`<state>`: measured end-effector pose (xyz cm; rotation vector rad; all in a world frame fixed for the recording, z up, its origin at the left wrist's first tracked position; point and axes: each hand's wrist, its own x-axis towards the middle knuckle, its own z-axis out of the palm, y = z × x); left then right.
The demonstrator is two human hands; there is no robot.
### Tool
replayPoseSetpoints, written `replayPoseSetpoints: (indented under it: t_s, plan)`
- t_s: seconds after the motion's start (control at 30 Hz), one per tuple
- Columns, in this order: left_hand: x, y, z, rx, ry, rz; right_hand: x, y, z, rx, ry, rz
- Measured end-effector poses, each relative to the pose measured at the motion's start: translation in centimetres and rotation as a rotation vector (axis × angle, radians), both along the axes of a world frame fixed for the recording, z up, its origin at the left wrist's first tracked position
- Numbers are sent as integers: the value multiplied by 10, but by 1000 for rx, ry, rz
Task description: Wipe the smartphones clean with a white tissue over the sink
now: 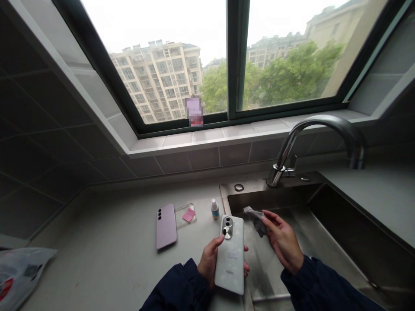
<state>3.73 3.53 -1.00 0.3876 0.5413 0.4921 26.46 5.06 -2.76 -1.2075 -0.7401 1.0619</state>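
Note:
My left hand (pixel 210 258) is wrapped round a white smartphone (pixel 231 259), its back and round camera module turned up towards me. Between the thumb and fingers of my right hand (pixel 284 242), over the sink, hangs a small grey cloth (pixel 257 221); it is apart from the phone. A small white-capped bottle (pixel 214 210) stands on the counter just beyond the phone. To its left lies a clear phone case (pixel 181 208) with a pink slip (pixel 188 214) on it. Beside the case rests a lilac smartphone (pixel 166 229), back up.
A steel sink (pixel 337 255) fills the right side, with a curved chrome faucet (pixel 288 147) at its back edge. The pale counter (pixel 106 242) runs left to a plastic bag (pixel 24 272). Behind are a tiled sill (pixel 175 139) and a window (pixel 238 60).

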Motion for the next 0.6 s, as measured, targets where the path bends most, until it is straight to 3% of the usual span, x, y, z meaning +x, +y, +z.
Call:
replayPoseSetpoints:
  t_s: [0.1,0.2,0.33,0.43,0.6]
  plan:
    - [-1,0,1,4,-14,-16,-2,-5,5,110,-142,-11]
    - [-1,-1,1,1,-12,-31,-12,-20,14,260,-303,79]
    - [2,-3,-1,-37,-30,65,-30,-40,23,454,-464,339]
    - [5,-3,0,-66,-79,161,-38,-46,24,656,-816,557]
    - [8,-2,5,-59,-118,194,-34,-44,25,705,-1058,544]
